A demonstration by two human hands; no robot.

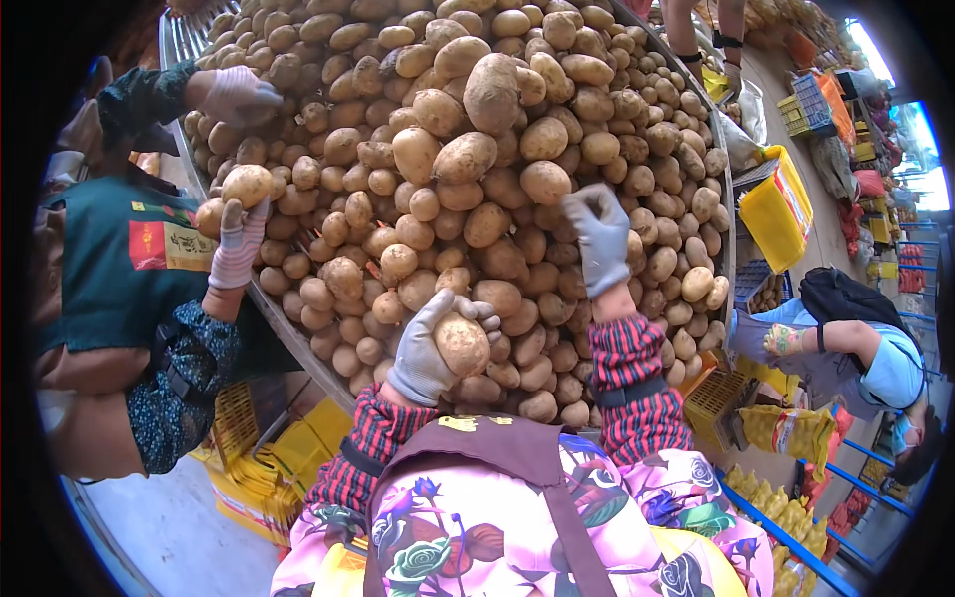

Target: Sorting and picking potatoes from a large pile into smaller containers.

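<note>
In a grey work glove, my left hand [418,354] cups a round, dirt-specked potato [462,345] above the near edge of the heap. My right hand [603,242], gloved the same way, is over the heap with its fingers curled. Its fingertips are beside a tan potato [544,183]; whether they grip it cannot be made out. Potatoes of mixed sizes [485,224] fill the wide metal-edged table before me, the larger ones piled towards the middle. A big oval potato [491,93] lies on top, farther from me.
At the left, a co-worker's gloved hand [237,250] holds potatoes; another gloved hand [239,95] reaches over the heap. The metal rim [298,351] curves around. Yellow crates [776,209] stand right, near a person in blue [888,366]. Yellow bags [261,477] hang lower left.
</note>
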